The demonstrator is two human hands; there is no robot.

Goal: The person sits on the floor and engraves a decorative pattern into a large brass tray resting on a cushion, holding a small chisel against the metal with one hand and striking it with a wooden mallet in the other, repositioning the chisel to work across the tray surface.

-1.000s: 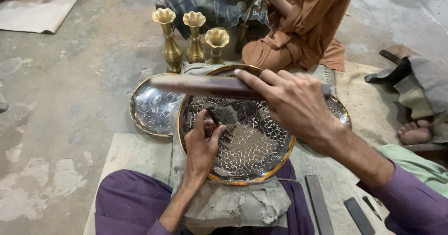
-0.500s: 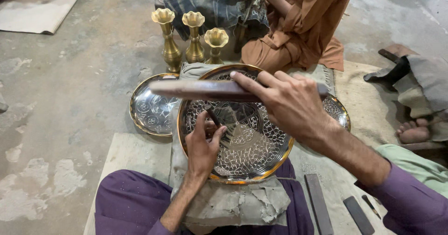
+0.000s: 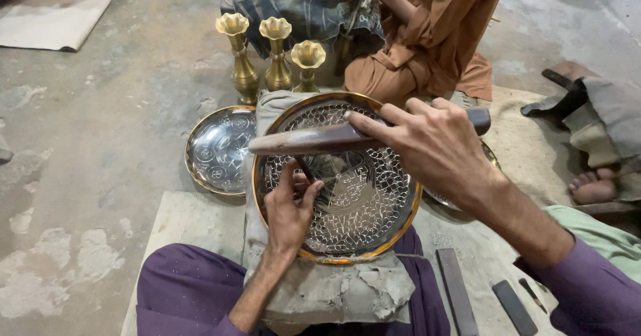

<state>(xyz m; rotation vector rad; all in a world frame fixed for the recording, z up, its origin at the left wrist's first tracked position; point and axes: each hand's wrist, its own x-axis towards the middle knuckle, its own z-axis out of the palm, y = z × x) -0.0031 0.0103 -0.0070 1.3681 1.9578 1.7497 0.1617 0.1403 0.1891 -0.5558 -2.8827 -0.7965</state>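
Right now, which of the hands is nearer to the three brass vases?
Right. The right hand grips a wooden stick over the engraved plate's far half, closer to the brass vases. The left hand rests lower, on the plate's near side.

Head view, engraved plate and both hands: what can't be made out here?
- The chisel tip, head view: hidden by the left hand fingers on the engraved plate.
- The wooden mallet grip: covered by the right hand.
- Second plate at right: mostly behind the right forearm.
- Seated person in orange: cut off by the top edge.
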